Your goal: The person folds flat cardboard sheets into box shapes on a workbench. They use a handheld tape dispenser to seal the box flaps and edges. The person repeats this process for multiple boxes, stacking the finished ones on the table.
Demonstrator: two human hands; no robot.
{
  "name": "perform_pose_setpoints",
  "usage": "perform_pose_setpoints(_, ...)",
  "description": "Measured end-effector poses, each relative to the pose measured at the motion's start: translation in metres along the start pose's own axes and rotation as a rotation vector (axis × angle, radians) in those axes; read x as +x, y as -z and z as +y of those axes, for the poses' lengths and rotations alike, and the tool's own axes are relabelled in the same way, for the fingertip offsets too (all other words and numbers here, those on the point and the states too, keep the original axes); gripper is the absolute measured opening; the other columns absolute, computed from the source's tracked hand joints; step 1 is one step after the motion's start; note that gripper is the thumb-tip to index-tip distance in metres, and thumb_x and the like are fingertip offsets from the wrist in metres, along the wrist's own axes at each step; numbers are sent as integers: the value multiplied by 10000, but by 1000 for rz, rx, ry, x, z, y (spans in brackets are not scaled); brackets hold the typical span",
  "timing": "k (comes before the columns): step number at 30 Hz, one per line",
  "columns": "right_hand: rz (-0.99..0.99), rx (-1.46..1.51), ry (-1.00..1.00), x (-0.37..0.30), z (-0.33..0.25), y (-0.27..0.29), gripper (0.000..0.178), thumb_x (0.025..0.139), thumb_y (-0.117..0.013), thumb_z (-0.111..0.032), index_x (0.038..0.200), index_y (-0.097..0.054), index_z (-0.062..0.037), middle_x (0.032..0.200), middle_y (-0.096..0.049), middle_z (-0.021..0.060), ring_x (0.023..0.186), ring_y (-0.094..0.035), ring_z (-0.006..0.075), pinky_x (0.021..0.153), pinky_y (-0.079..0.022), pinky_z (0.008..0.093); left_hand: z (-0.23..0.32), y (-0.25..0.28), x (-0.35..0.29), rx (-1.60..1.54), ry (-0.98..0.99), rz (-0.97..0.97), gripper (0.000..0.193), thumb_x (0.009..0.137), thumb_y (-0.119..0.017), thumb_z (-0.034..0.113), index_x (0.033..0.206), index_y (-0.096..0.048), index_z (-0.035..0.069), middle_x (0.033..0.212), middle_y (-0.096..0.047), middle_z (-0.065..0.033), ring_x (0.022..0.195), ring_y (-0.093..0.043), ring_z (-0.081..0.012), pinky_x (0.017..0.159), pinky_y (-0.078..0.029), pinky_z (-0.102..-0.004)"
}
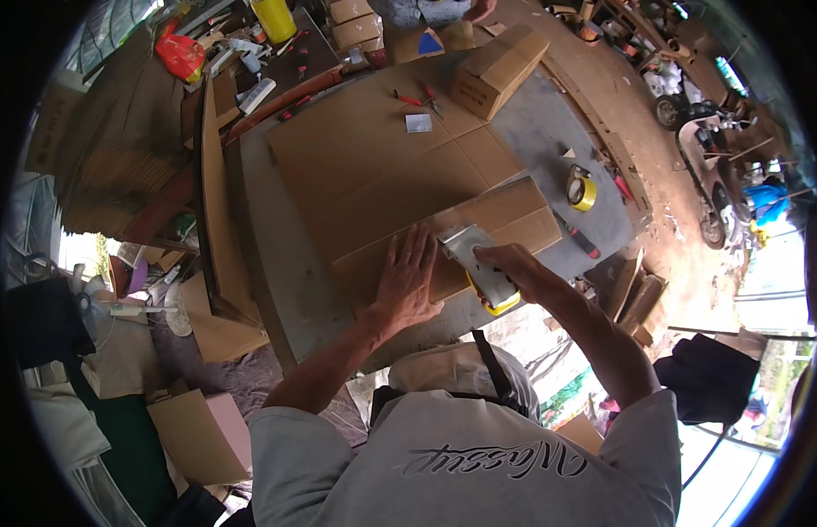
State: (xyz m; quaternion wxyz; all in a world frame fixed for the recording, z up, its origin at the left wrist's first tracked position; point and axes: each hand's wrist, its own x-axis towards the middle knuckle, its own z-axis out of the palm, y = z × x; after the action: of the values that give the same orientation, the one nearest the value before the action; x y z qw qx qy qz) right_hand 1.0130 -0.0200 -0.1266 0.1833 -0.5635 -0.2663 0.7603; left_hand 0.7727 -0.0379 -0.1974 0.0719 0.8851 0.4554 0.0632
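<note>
A brown cardboard box (501,215) lies flat on a larger cardboard sheet (373,158) on the grey table (549,123). My left hand (407,281) presses flat on the box, fingers spread. My right hand (514,263) grips a tape dispenser (479,263) with a yellow base and a metal front, set against the box's seam. A strip of clear tape runs along the box from the dispenser toward the far right.
A roll of yellow tape (582,188), a red-handled cutter (577,235) and red pliers (429,97) lie on the table. A closed cardboard box (499,68) stands at the far end. Cardboard stacks lean at the left; scooters are parked at the right.
</note>
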Motion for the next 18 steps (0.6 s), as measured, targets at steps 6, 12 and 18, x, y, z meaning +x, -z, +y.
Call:
perform_pose_setpoints(6, 228, -1043, 1277, -29, 112, 34, 449, 959, -661, -64, 1398, -582, -110, 1101, -612, 153, 918, -626, 258, 780, -541, 361, 3, -8, -4, -27, 32, -24, 1203, 683, -825, 554, 1574, -275, -38, 1673, -209, -244, 1576, -177, -369, 1270, -183, -545)
perform_pose_setpoints(12, 228, -837, 1049, -17, 211, 48, 619, 846, -707, 72, 1414, -524, -93, 944, -582, 182, 830, -597, 368, 774, -511, 468, 8, -14, -1, 82, 18, -17, 1210, 708, -789, 562, 1594, -227, -40, 1693, -165, -234, 1580, -162, -362, 1274, -170, -546)
perform_pose_setpoints(18, 192, -222, 319, -42, 161, 18, 552, 985, -534, -462, 997, -685, 69, 745, -624, 180, 699, -615, 304, 678, -496, 399, 9, -10, -2, 48, -1, -65, 1224, 730, -783, 538, 1613, -163, -38, 1700, -138, -234, 1588, -131, -359, 1279, -147, -547)
